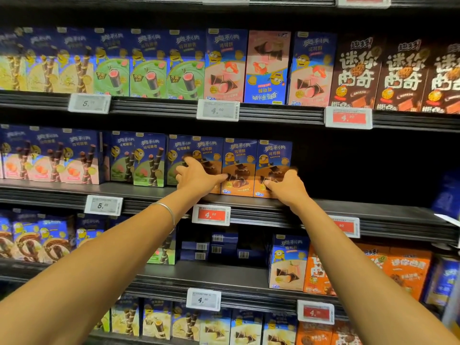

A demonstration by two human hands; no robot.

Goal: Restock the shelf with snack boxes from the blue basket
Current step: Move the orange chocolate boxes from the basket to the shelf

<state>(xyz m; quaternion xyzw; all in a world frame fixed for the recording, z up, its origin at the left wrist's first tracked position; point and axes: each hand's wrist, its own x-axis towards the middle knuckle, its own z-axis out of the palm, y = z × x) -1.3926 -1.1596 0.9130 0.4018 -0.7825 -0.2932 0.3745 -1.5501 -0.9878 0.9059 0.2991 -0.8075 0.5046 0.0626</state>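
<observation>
1. Where the black shelf [348,207] crosses mid-frame, rows of boxes fill its left half.
2. Three orange snack boxes [240,168] stand upright and touching at centre frame, near that shelf's front edge.
3. On the leftmost box's front the left hand [196,178] lies spread, fingers straight, pressing it.
4. At the rightmost box's lower front the right hand [286,186] touches; blur hides whether its bent fingers grip.
5. Just below the boxes sits a red price tag [211,215].
6. Round the left wrist runs a silver bracelet [166,210].
</observation>
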